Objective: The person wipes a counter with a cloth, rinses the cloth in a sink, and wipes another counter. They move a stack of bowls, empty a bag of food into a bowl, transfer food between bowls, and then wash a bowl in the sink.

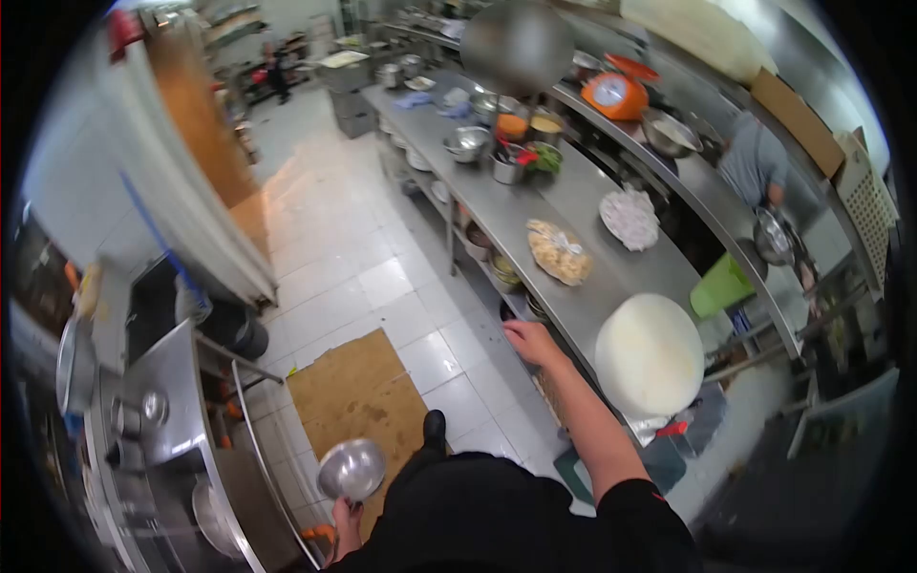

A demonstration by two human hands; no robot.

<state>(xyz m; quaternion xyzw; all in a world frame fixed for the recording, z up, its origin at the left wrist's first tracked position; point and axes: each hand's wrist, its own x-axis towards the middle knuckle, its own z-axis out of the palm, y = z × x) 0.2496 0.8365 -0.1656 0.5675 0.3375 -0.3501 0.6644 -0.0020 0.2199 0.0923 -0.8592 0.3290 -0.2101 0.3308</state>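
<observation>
Near the bottom edge of the view, the left hand (347, 520) of the person is holding a round, shiny metal bowl (351, 469) by its rim. The fingers seem to be pressed together on the rim, but they are too small to tell exactly how they pinch. This bowl is above a flat piece of brown, stained cardboard (349, 396), which lies on the white tiled floor (387, 284). Beside the cardboard is one black shoe (436, 430).

The right hand (530, 342) is stretched forward, near the long edge of a grey steel table (574, 197). Its fingers look a little bent, and nothing is visible in them; I cannot tell how far they are spread, nor if they touch the table. Just beside this arm is a thick, white, round block (650, 355), with a red handle (671, 429) next to it.

Farther along the table lie a clear bag of yellowish pieces (560, 252) and a bag with whitish content (629, 218). A light green plastic container (722, 285) is tilted behind the block. Still farther, an orange scale with a round dial (615, 95) stands on the raised steel shelf (683, 172). Behind this shelf is another person in a grey shirt (755, 158).
</observation>
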